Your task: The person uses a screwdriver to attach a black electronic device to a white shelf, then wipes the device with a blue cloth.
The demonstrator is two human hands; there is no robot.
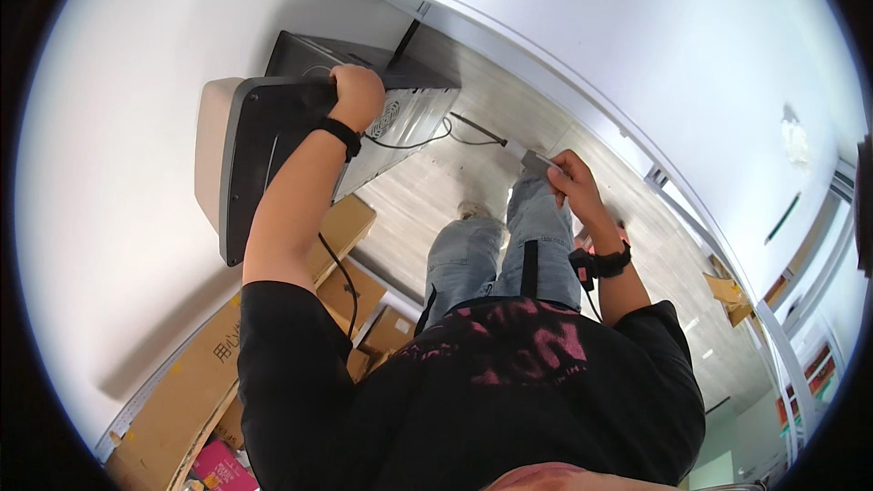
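My left hand [358, 94] is closed over the upper edge of a large dark casing [282, 123] with rounded corners, screws along its rim and a pale beige far side. Just beyond it stands a black computer tower [423, 77] with a silvery side [391, 132] and a round vent. In front of my right knee, my right hand [573, 180] grips a grey-handled tool [536, 164]. From this tool a pale neck and a thin dark shaft reach toward the tower; its exact kind is unclear. A thin dark cable [414, 145] loops between the tower and the tool's tip.
Cardboard boxes [195, 368] stand at the lower left, with a pink package [223, 465] among them. A black cable [344, 277] hangs past the boxes. The white edge of a table [546, 64] curves across the top and right. A pale wall [127, 127] borders the left.
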